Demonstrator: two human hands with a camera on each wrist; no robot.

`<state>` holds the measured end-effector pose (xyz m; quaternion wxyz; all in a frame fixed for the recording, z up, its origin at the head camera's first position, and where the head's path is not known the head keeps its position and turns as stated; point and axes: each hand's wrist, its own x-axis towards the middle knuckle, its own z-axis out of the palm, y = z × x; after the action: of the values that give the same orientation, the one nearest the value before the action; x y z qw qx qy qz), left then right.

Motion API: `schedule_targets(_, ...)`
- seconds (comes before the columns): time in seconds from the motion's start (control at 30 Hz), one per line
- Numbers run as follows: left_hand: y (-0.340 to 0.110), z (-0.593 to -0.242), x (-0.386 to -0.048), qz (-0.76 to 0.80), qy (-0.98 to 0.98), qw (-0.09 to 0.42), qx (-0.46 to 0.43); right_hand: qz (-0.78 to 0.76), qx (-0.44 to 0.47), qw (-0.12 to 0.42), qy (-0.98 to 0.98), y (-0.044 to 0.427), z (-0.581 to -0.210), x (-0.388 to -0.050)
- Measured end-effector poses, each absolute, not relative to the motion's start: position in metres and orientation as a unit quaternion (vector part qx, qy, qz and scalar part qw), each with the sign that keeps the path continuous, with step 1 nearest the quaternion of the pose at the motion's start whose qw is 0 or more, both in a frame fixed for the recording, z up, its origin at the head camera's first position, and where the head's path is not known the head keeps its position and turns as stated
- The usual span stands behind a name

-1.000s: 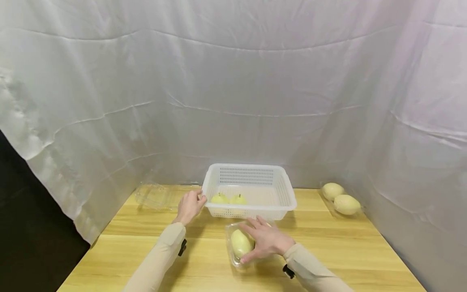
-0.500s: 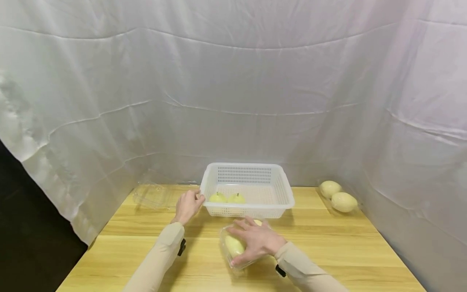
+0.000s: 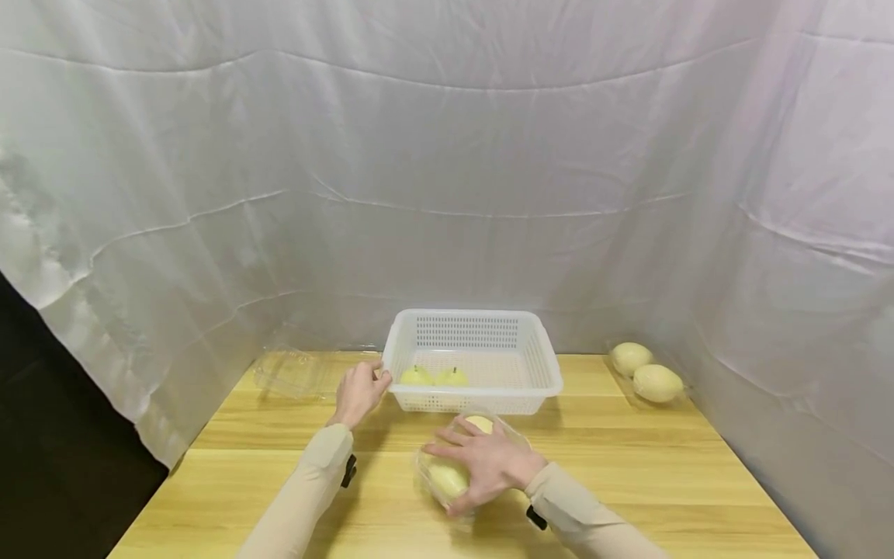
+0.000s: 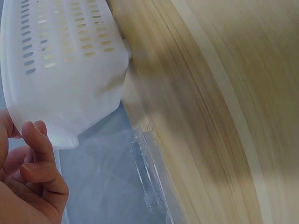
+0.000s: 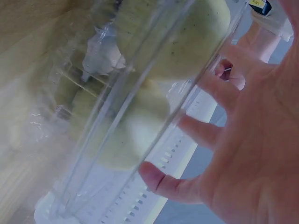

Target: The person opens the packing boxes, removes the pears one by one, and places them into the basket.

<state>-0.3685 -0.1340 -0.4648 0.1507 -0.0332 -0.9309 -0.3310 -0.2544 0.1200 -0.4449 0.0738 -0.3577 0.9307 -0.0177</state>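
My left hand (image 3: 359, 392) grips the near left corner of the white plastic basket (image 3: 475, 401), fingers bent at its rim (image 4: 60, 140). Two yellow-green pears (image 3: 452, 377) with stems sit inside the basket's near left part. In front of it, my right hand (image 3: 491, 463) lies spread over a clear plastic box (image 3: 424, 463) that stands turned at an angle on the table. Pale pears (image 3: 447, 480) show through the box, partly hidden by the hand. In the right wrist view, the nearly straight fingers (image 5: 201, 130) touch the box's upper edge.
A second clear box with two pale pears (image 3: 657, 383) stands at the table's back right. At the back left lies another clear plastic box (image 3: 289, 373) with no fruit visible in it. Grey-white curtains (image 3: 475, 194) close in the wooden table (image 3: 628, 481).
My right hand has shifted a little left with the box beneath it, and the box has turned. My left hand has stayed at the basket's corner.
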Motion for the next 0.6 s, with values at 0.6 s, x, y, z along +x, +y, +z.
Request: schedule_targets(0.6,-0.135,-0.466,-0.370,-0.347,-0.924,0.155,-0.032,-0.072,-0.478,0.120,0.867,0.139,-0.445,-0.264)
